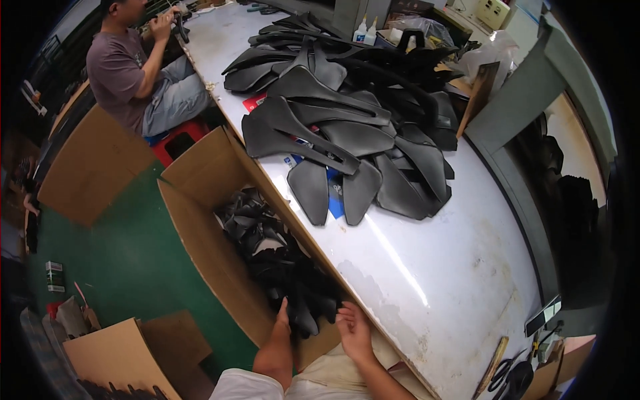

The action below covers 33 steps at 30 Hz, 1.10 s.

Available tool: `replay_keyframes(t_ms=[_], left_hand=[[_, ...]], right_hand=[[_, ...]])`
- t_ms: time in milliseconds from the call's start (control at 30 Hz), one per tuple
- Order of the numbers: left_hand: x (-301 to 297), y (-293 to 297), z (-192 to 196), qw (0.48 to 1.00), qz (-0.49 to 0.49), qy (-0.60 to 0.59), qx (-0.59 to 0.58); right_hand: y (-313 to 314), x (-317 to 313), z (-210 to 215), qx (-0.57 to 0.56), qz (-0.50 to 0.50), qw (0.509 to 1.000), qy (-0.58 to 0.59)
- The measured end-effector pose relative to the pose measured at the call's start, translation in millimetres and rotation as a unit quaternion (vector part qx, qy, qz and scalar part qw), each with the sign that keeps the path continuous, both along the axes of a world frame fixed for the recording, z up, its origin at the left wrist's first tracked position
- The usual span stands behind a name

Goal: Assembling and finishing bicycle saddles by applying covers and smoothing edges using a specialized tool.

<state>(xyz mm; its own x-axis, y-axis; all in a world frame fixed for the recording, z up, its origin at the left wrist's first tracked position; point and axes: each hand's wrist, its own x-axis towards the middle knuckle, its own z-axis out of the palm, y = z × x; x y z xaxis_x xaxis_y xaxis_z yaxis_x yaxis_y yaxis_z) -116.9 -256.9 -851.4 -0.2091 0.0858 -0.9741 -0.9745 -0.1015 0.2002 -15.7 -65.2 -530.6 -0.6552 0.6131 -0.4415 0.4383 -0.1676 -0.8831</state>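
The open cardboard box (198,243) hugs the edge of the white table (460,280); around its curved black pieces (304,312), right hand (354,328) half-curled, left hand (283,317) part-hidden, grips I can't tell.

Wears a plain whitish sleeve (244,386), short and loose, on the left arm (274,357). Leaves the forearms (380,380) bare, likewise the left hand (282,323) and right hand (355,332). Shows beige cloth (328,379) between the forearms, softly creased, too cropped to tell trousers from shorts.

Blk parts (293,270) lie in box (200,230) (L hand (283,323) nr).
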Motion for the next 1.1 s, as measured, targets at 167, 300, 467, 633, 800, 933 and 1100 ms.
replay_keyframes(t_ms=[167,300,467,633,800,933,1100], left_hand=[[14.1,4.5,-18.7,0.975,0.080,-0.093,0.186],[22.4,-5.6,-28.8,0.976,0.120,-0.105,0.146],[19.6,22.3,-13.6,0.977,0.138,-0.106,0.123],[-5.6,64.3,-38.3,0.970,0.141,-0.065,0.189],[20.8,82.3,-76.5,0.952,0.174,-0.043,0.250],[35.2,67.1,-44.6,0.948,0.182,-0.001,0.261],[4.2,47.4,71.7,0.960,0.138,0.086,0.228]], right_hand=[[8.6,-89.0,-48.4,0.201,0.234,0.943,-0.127],[5.8,-102.2,-134.6,0.197,0.309,0.891,-0.268],[36.1,-64.3,-203.9,0.236,0.284,0.902,-0.222],[23.8,-92.3,-202.6,0.123,0.311,0.910,-0.244],[9.1,-123.4,-181.4,0.116,0.363,0.890,-0.252],[1.3,-115.6,-150.2,0.136,0.382,0.871,-0.277],[-0.3,-94.3,-104.0,0.209,0.363,0.883,-0.213]])
